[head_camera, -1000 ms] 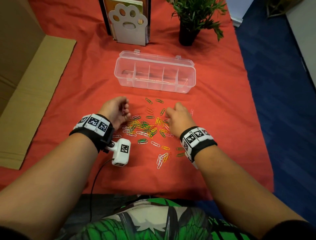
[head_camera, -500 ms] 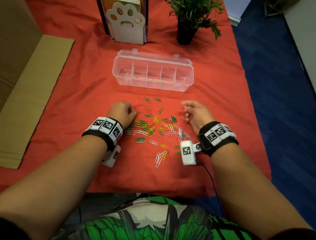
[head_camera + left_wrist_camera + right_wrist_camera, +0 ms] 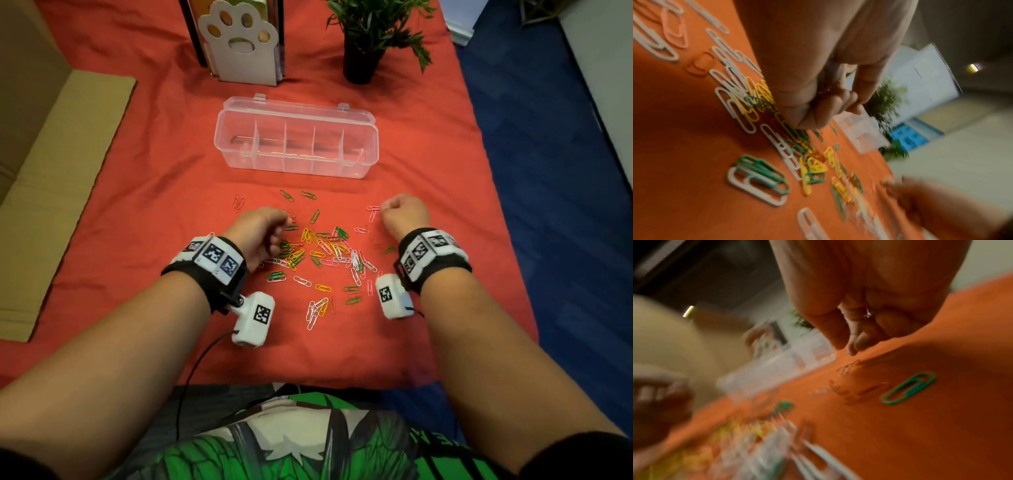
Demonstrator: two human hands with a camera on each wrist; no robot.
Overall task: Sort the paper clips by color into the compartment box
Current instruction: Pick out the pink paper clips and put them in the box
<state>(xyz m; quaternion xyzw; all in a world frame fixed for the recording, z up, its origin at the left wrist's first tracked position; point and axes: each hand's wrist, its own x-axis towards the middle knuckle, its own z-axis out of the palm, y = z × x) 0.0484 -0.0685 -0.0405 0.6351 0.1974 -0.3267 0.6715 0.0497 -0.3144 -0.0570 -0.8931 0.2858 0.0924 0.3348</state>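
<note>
Both hands have shifted since a moment ago: the left hand [image 3: 260, 231] has edged forward over the clips [image 3: 318, 253], and the right hand [image 3: 404, 214] has drawn further right, clear of the pile. On the left, the fingers [image 3: 824, 110] curl tight at the pile's edge; whether they hold a clip I cannot tell. Mixed green, yellow, white and pink clips lie on the red table [image 3: 137, 205], near the box [image 3: 296, 142] beyond. On the right, the curled grip pinches a pink clip [image 3: 373, 208].
</note>
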